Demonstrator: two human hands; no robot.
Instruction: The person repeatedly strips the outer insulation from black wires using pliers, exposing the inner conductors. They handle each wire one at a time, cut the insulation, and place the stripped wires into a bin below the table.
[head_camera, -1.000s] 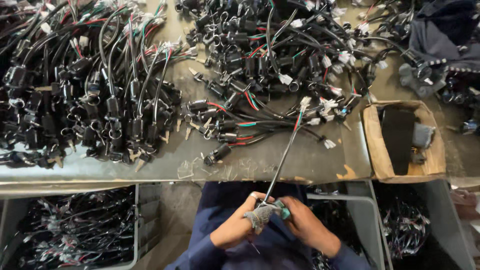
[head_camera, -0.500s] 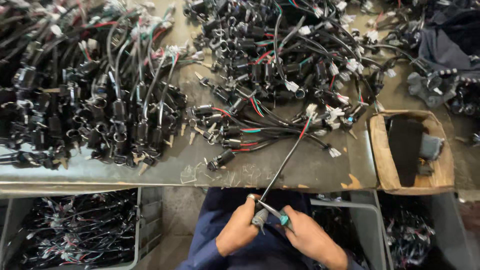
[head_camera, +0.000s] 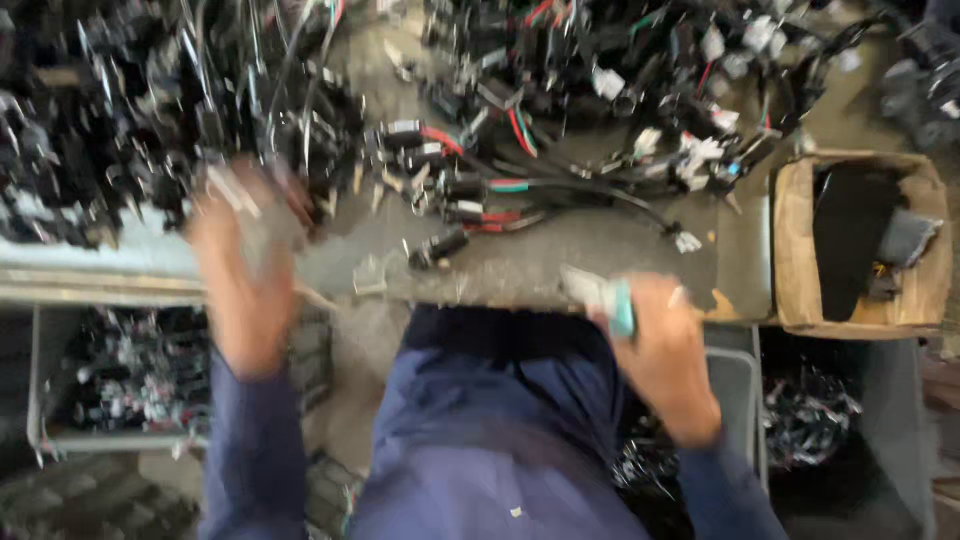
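Note:
The picture is smeared by motion. My left hand (head_camera: 245, 275) reaches up to the bench edge by the left heap of black wire harnesses (head_camera: 130, 120). It seems closed on a grey-sleeved cable end (head_camera: 262, 228), which is blurred. My right hand (head_camera: 665, 350) stays at the near edge of the bench, gripping a small tool with a teal handle (head_camera: 612, 298). Just beyond the two hands, loose black cables with red and green leads (head_camera: 480, 195) lie on the grey bench top (head_camera: 590, 250).
A second heap of harnesses with white plugs (head_camera: 650, 70) fills the far right of the bench. An open cardboard box (head_camera: 795, 250) stands at the right edge. Grey bins of cables sit below the bench at left (head_camera: 120, 385) and right (head_camera: 810, 415).
My hands were together over my lap on a cable and the teal tool. They have since parted: the left swung up and left to the heap, the right moved up to the bench edge.

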